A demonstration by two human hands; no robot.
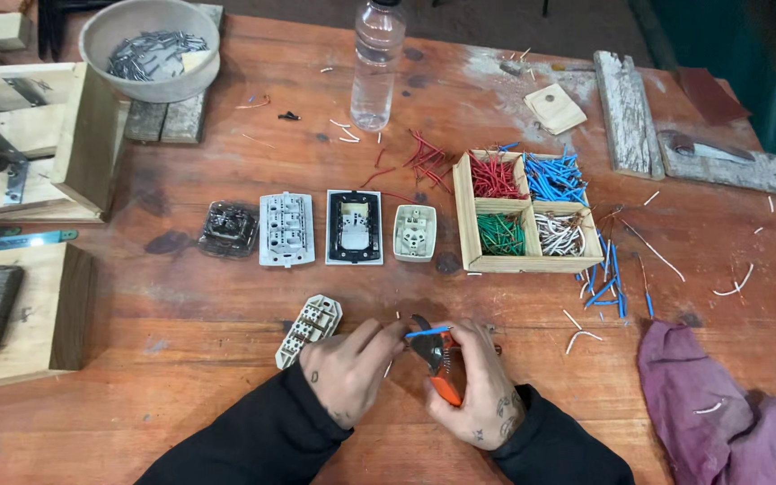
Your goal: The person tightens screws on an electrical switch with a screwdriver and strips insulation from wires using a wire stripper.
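Head view: a beige terminal block (309,330) lies on the wooden table (181,314) just left of the left hand (349,368), whose fingers pinch a short blue wire (427,331) — its other end sits in orange-handled pliers (439,364), gripped tight by the right hand (482,386).

Blue wire piece (427,331): short, thin, insulated, lying roughly level, slightly raised toward its right end. Pinched at its left end by fingertips of left hand (349,370); its middle sits in the head of the stripper.

Wire stripper (438,364): orange handles, dark metal head pointing up and left. Gripped in right hand (480,384), handles mostly hidden in the palm. Held just above the wooden tabletop, near its front edge. Whether the head bites the wire cannot be told.
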